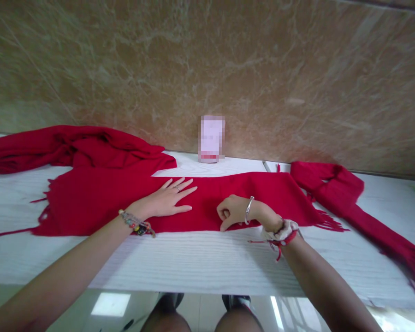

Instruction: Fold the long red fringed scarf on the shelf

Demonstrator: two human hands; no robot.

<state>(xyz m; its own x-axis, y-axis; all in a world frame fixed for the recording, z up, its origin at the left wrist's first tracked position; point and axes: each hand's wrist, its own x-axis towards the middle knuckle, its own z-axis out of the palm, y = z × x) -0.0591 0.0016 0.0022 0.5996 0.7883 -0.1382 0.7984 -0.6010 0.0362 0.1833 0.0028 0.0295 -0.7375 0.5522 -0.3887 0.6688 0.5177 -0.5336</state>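
A red fringed scarf (100,198) lies flat and stretched sideways along the white bench. My left hand (171,198) rests palm down on its middle with the fingers spread, holding nothing. To the right, my right hand (235,210) is curled over the scarf, its thumb down at the near edge. Whether cloth is caught between those fingers cannot be made out. Tassels show at both ends of the scarf, and one long strand trails off to the left.
Behind on the left is a bunched red cloth (79,145). Another red scarf (335,193), folded and fringed, runs along the right side. A blurred pale packet (212,138) leans against the brown marbled wall (207,60). The white bench (193,263) ends just before my knees.
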